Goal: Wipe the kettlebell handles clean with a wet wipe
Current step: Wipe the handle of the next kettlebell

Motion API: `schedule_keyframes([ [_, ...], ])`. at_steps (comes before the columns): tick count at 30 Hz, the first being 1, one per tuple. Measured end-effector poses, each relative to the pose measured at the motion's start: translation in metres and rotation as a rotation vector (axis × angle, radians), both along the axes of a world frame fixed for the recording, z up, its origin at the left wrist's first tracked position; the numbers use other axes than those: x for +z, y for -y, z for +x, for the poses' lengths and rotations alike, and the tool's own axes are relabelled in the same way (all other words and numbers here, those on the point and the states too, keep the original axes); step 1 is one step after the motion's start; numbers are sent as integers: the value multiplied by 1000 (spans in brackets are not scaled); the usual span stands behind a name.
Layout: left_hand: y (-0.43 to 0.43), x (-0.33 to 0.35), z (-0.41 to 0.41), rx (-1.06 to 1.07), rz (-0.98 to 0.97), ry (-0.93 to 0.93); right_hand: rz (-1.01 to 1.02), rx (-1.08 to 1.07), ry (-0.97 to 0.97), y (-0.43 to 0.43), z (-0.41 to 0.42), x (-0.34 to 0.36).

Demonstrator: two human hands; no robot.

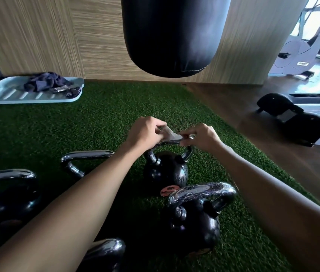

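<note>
The kettlebell sits on the green mat in the middle of the frame. My left hand and my right hand are both just above its shiny handle. Both hands pinch a gray wipe, and the wipe lies on top of the handle. A second kettlebell stands lower in the frame. Other kettlebells stand at the lower left. A blue tray with a dark cloth on it is at the upper left.
</note>
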State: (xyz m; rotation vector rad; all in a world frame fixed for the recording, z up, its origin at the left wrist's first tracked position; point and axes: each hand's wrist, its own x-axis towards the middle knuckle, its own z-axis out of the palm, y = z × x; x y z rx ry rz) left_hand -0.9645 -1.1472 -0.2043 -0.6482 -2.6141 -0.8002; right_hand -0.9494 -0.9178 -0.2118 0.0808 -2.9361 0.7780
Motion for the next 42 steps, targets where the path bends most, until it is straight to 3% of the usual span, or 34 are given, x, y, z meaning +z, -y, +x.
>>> schedule_keyframes([
  [11, -7, -1, -8, -278, -194, -143, -18, -67, 4, 3, 4, -3],
  [16, -2, -6, -2, -170, -342, -196, -40, -70, -1, 4, 7, -4],
  [24, -14, -9, 10, -2, -259, 36, -57, -94, 3, 5, 7, -5],
  [29, -14, -18, 10, -17, -40, 17, -62, -96, 5, 6, 8, -6],
  [34, -8, -11, 7, -38, 27, 99, -24, -91, -22, 7, 9, -6],
  [38, -21, -1, 5, -102, -120, 108, 146, -18, -53, 11, 10, -4],
  [42, -10, 9, -1, -75, -130, 263, 234, 44, -69, 12, 15, -1],
])
